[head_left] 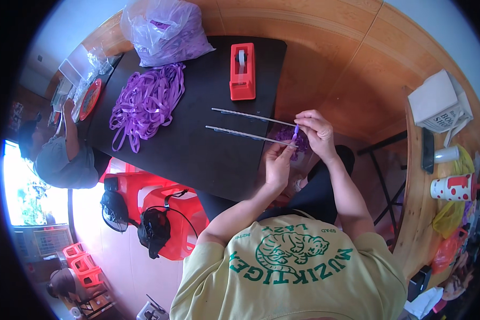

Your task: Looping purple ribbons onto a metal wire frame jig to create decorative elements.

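Note:
Two thin grey rods, the farther rod (250,116) and the nearer rod (245,134), reach out side by side over the dark table's right edge. A short purple ribbon (296,132) spans the gap between their right ends. My left hand (279,166) pinches the ribbon's lower end with thumb and finger, by the tip of the nearer rod. At the tip of the farther one, my right hand (317,133) has its fingers closed on the ribbon's upper part. Below the hands, partly hidden, is a purple heap (302,141).
On the black table (197,160) are a pile of purple ribbons (149,101), a red tape dispenser (242,72) and a stuffed clear plastic bag (168,34). Red stools (181,229) stand left. Another person (69,154) sits beyond. A cluttered wooden shelf (416,224) runs along the right.

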`<state>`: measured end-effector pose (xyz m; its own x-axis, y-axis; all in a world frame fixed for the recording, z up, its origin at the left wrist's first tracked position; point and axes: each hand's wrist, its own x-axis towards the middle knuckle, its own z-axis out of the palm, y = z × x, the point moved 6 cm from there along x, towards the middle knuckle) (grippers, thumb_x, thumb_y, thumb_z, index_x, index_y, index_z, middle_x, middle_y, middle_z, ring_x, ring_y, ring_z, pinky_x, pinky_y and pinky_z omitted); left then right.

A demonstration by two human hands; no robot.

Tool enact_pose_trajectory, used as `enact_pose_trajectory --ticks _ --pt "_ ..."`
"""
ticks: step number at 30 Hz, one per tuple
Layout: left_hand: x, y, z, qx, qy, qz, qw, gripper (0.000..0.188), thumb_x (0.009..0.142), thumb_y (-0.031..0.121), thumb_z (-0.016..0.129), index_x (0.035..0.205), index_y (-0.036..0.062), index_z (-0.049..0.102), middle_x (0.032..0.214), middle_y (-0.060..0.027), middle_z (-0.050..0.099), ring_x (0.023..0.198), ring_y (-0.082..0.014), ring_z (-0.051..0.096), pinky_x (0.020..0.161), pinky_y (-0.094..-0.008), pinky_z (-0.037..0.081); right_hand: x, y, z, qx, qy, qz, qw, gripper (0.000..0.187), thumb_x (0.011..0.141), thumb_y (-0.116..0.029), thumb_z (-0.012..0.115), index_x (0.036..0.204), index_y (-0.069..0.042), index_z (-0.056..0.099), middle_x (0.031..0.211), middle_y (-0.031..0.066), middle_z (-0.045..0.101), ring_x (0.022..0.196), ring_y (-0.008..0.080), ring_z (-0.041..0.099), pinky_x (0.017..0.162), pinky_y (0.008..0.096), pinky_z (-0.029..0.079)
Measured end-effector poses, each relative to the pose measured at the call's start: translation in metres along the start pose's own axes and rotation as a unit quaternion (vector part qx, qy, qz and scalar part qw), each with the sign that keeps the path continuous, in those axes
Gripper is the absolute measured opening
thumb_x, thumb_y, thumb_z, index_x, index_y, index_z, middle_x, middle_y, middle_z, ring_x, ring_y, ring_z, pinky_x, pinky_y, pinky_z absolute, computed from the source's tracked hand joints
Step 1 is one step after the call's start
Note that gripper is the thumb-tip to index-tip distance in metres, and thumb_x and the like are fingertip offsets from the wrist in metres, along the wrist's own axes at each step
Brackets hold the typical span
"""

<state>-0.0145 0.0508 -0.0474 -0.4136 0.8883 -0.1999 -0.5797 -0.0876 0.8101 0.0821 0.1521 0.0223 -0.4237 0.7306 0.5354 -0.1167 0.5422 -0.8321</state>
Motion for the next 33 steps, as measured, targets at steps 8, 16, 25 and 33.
enact_pose_trajectory --ticks 8,16,25,33 --pt "0.001 0.009 -0.002 0.055 0.004 0.054 0.997 0.024 0.087 -0.003 0.06 0.111 -0.0028 0.059 0.085 -0.0025 0.064 0.076 -0.0049 0.056 0.068 -0.0166 0.044 -0.025 -0.007 0.017 -0.106 0.043 -0.017 0.993 0.008 0.077 0.01 0.058 0.079 0.003 0.054 0.079 0.0121 0.058 0.073 0.0257 0.056 0.066 0.0313 0.045" --pt "0.003 0.011 -0.004 0.163 -0.026 0.032 0.986 0.031 0.087 0.001 0.06 0.119 -0.0016 0.058 0.077 0.0011 0.062 0.065 -0.0015 0.051 0.056 -0.0153 0.038 -0.056 -0.01 0.029 -0.093 0.041 0.04 0.994 0.014 0.075 0.014 0.054 0.084 0.003 0.055 0.078 0.0128 0.055 0.07 0.026 0.056 0.062 0.0308 0.044" --pt "-0.003 0.016 0.003 0.089 -0.031 0.012 0.995 0.009 0.088 0.002 0.061 0.095 0.0012 0.066 0.075 0.0007 0.063 0.062 -0.0022 0.052 0.053 -0.0152 0.036 -0.068 -0.007 0.031 -0.02 -0.001 0.124 0.992 0.009 0.081 0.012 0.051 0.083 0.003 0.053 0.075 0.0084 0.052 0.067 0.0149 0.053 0.06 0.0263 0.042" --pt "-0.012 0.017 0.0 0.061 -0.023 -0.021 0.998 0.005 0.088 0.005 0.063 0.091 0.0025 0.066 0.075 -0.0001 0.064 0.062 -0.0037 0.054 0.054 -0.0163 0.04 -0.071 -0.03 0.032 0.008 -0.018 0.158 0.987 0.009 0.085 0.011 0.049 0.086 0.004 0.055 0.081 0.0072 0.054 0.075 0.013 0.054 0.066 0.025 0.044"
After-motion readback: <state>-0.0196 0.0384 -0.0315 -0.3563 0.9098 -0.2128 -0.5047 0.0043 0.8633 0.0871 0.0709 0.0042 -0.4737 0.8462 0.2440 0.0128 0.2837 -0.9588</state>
